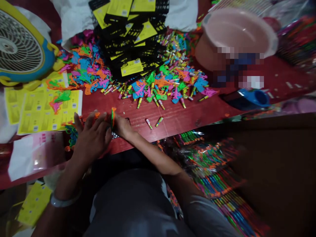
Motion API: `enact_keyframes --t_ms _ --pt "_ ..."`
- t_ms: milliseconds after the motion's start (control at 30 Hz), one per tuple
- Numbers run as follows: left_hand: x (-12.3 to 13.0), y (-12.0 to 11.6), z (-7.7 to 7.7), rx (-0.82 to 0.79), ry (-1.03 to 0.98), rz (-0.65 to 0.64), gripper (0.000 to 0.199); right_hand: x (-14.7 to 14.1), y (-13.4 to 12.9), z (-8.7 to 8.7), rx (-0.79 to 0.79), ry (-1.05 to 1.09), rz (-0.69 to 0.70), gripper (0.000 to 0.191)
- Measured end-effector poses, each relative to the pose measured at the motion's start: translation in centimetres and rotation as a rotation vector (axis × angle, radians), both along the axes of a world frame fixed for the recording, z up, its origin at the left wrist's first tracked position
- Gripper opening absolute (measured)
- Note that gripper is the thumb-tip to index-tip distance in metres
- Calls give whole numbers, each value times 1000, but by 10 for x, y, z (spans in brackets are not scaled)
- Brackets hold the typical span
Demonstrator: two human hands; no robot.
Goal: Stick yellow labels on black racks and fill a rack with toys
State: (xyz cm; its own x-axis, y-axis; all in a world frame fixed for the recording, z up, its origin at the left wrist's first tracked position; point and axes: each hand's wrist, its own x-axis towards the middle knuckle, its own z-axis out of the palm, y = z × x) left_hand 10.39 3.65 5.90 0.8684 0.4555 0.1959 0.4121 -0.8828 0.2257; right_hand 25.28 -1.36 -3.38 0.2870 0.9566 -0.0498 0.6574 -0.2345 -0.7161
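Note:
At the table's near edge my left hand [92, 140] is spread out, palm down, over small orange, blue and green plastic pieces [72, 135]. Beside it, almost touching, my right hand [122, 126] has its fingers curled and partly hidden behind the left. A thin green and orange plastic piece [113, 118] stands up at the right fingers and seems pinched there. Part of a black lattice card [115, 135] shows beneath the hands. Two small printed tubes [159, 121] lie right of them.
Behind lie heaped coloured plastic pieces [93, 70] and a stack of black racks with yellow cards [132, 67]. A fan [22, 46] and yellow sheets [49, 112] are left; a pink basin [237, 29] and blue holder [256, 98] right. Bundled sticks [217, 181] lie below the edge.

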Motion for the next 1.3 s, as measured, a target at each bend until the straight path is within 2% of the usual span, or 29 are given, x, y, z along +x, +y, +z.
enact_keyframes --t_ms 233,467,633,867,1100,1300 --pt "1 -1 1 20 -7 -28 31 2 -4 14 -15 9 84 50" --pt "1 -2 -1 53 -14 -9 25 -8 0 12 -143 -101 23 46" --pt "0 -1 -2 71 -8 -21 23 -8 2 12 -125 -108 28 40" --pt "0 -1 -1 44 -12 -12 25 -12 2 4 -99 -132 42 39" --pt "0 -1 -1 62 -11 -12 26 -9 -1 9 -100 -129 76 39" --pt "-1 -1 -2 46 -30 -18 29 -10 -1 7 -103 -152 63 39"
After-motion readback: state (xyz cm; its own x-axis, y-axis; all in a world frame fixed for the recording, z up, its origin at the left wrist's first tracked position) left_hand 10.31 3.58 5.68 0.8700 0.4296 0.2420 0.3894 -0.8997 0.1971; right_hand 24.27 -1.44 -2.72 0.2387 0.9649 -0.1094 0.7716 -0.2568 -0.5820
